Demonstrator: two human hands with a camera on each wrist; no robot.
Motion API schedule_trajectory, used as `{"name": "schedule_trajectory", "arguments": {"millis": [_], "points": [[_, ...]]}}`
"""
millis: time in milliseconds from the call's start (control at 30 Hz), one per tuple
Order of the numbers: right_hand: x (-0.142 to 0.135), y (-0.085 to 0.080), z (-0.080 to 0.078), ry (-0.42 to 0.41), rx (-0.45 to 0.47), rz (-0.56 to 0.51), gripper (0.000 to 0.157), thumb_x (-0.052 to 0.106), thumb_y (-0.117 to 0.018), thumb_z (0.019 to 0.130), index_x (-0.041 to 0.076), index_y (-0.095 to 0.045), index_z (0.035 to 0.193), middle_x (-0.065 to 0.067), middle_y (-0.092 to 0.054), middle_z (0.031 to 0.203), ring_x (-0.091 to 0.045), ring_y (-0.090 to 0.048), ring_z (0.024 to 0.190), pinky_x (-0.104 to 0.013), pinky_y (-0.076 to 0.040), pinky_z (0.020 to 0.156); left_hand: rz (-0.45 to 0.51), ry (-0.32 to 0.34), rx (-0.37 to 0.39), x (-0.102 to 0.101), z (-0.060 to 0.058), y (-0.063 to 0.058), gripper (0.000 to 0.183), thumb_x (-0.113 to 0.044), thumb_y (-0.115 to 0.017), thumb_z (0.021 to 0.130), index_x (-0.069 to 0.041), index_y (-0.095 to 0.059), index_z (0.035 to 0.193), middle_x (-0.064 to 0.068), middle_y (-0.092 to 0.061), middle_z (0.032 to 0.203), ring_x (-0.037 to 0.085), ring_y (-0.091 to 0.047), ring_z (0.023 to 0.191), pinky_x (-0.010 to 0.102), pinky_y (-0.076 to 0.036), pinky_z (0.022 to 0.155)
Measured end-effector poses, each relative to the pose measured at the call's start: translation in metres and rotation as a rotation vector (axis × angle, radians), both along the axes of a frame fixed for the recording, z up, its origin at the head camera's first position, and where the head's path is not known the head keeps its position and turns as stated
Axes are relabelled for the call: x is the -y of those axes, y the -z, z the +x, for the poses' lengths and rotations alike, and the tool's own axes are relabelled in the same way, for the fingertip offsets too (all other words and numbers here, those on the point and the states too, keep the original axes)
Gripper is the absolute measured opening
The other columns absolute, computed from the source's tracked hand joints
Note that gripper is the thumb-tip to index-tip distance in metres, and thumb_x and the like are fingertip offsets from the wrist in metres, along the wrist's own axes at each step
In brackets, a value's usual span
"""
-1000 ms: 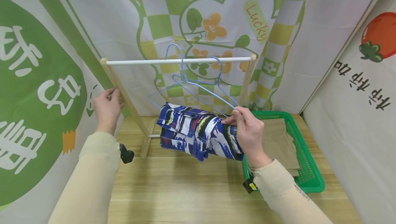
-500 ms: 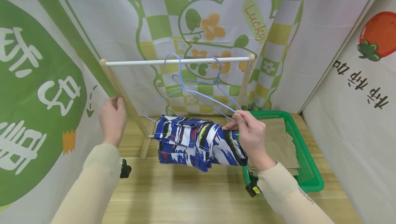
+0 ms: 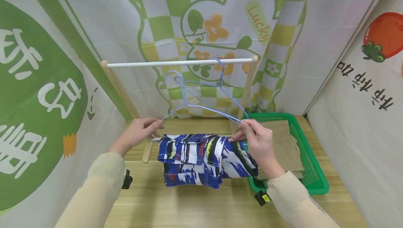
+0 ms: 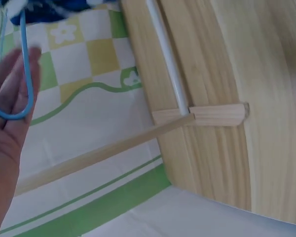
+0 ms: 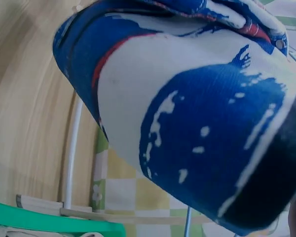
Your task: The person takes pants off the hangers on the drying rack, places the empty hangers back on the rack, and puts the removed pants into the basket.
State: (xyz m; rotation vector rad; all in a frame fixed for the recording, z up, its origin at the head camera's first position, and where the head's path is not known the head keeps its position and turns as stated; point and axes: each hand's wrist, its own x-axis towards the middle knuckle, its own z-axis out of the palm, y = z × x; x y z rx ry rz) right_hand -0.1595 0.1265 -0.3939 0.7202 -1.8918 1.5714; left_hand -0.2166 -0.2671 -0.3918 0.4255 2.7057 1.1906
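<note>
Since half a second ago, the left hand (image 3: pixel 138 131) has left the side of the rack's left post and come to the left end of the blue hanger (image 3: pixel 183 93); hanger and printed garment (image 3: pixel 195 159) sit lower in the head view, the hook now below the rack's bar.

Far left: wall with a big green print and white characters. Left hand next, open, fingers extended, the hanger's rounded end crossing in front of them in the left wrist view; whether they touch it, cannot tell. Behind: wooden rack (image 3: pixel 141 64) with a white top bar.

Centre: the garment, held above the counter (image 3: pixel 189 207) in front of the rack, folded over the hanger's lower part. Heavy-looking cloth, bold brush-stroke pattern: royal blue and white, black bands, a yellow streak, small patches of red. Flap-like panel along its upper left; pale stitching at the seams. A small round metal button shows in the right wrist view. Folds thick, lower edge uneven.

Just right, behind: second hanger (image 3: pixel 233 99), hooked on the bar.

Right hand (image 3: pixel 259 140): closed, thumb and fingers pinching the hanger's right shoulder.

Far right: green basket (image 3: pixel 310 154) on the counter, holding folded tan cloth (image 3: pixel 280 144).
</note>
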Motion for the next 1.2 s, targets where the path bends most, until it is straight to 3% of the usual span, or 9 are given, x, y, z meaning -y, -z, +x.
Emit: {"name": "schedule_trajectory", "arguments": {"millis": [133,367,467,633,767,900,1033,1100,1200], "points": [[-0.005,0.006,0.0,-0.04,0.055,-0.027,0.017,-0.008,-0.051,0.103,-0.01,-0.065,0.093,-0.019,-0.07,0.068,-0.019,-0.074,0.062,-0.034,-0.063,0.06,0.033,0.086,0.156,-0.001,0.003,0.003,0.054,-0.048,-0.047,0.108,-0.001,-0.07,0.123,0.012,-0.077,0.093,0.027,-0.074,0.079,0.036,-0.063,0.075],[-0.014,0.017,-0.003,-0.029,0.207,-0.08,0.022,0.001,-0.051,0.106,-0.011,-0.064,0.093,-0.024,-0.068,0.068,-0.016,-0.074,0.062,-0.037,-0.063,0.062,0.082,0.187,0.323,-0.006,0.013,-0.003,0.061,-0.047,-0.037,0.111,0.001,-0.075,0.108,0.013,-0.07,0.069,0.027,-0.067,0.056,0.043,-0.061,0.073],[-0.018,0.019,-0.003,-0.026,0.284,-0.091,0.026,0.007,-0.051,0.107,-0.011,-0.063,0.094,-0.025,-0.068,0.07,-0.018,-0.075,0.064,-0.038,-0.063,0.063,0.127,0.191,0.342,-0.008,0.018,-0.009,0.06,-0.046,-0.038,0.111,0.003,-0.072,0.106,0.013,-0.067,0.066,0.025,-0.062,0.046,0.043,-0.06,0.064],[-0.024,0.023,-0.004,-0.002,0.385,-0.045,0.026,0.012,-0.054,0.107,-0.008,-0.066,0.098,-0.024,-0.07,0.076,-0.016,-0.075,0.067,-0.035,-0.064,0.066,0.129,0.175,0.276,-0.009,0.026,-0.016,0.056,-0.044,-0.041,0.111,0.002,-0.067,0.095,0.012,-0.066,0.067,0.027,-0.063,0.044,0.04,-0.054,0.046],[-0.027,0.026,-0.006,0.008,0.411,-0.027,0.024,0.013,-0.056,0.107,-0.007,-0.069,0.102,-0.024,-0.07,0.08,-0.019,-0.076,0.07,-0.034,-0.064,0.069,0.145,0.177,0.229,-0.008,0.032,-0.022,0.052,-0.041,-0.041,0.111,0.001,-0.068,0.094,0.013,-0.067,0.066,0.03,-0.064,0.044,0.039,-0.051,0.042],[-0.026,0.027,-0.009,0.063,0.398,-0.008,0.024,0.017,-0.059,0.105,-0.003,-0.072,0.105,-0.023,-0.073,0.086,-0.022,-0.076,0.076,-0.03,-0.064,0.073,0.166,0.185,0.202,-0.008,0.038,-0.028,0.05,-0.036,-0.04,0.112,0.002,-0.068,0.096,0.014,-0.067,0.065,0.03,-0.063,0.043,0.037,-0.05,0.04],[-0.022,0.026,-0.01,0.239,0.297,0.137,0.021,0.02,-0.064,0.103,0.002,-0.076,0.104,-0.013,-0.076,0.089,-0.019,-0.072,0.076,-0.017,-0.057,0.07,0.184,0.194,0.184,-0.009,0.043,-0.032,0.05,-0.033,-0.04,0.113,0.006,-0.067,0.097,0.015,-0.067,0.065,0.028,-0.063,0.043,0.037,-0.051,0.04],[-0.021,0.026,-0.01,0.329,0.217,0.228,0.018,0.017,-0.065,0.102,0.004,-0.076,0.108,-0.009,-0.075,0.09,-0.018,-0.067,0.073,-0.019,-0.052,0.065,0.184,0.193,0.174,-0.009,0.045,-0.033,0.05,-0.033,-0.04,0.113,0.006,-0.067,0.096,0.016,-0.066,0.065,0.027,-0.063,0.042,0.037,-0.051,0.04],[-0.018,0.027,-0.008,0.418,0.083,0.328,0.021,0.011,-0.067,0.1,0.004,-0.073,0.118,-0.011,-0.076,0.108,-0.022,-0.068,0.08,-0.031,-0.057,0.07,0.184,0.193,0.16,-0.009,0.048,-0.036,0.05,-0.032,-0.041,0.113,0.005,-0.067,0.094,0.015,-0.066,0.064,0.026,-0.062,0.042,0.037,-0.051,0.04]]}}
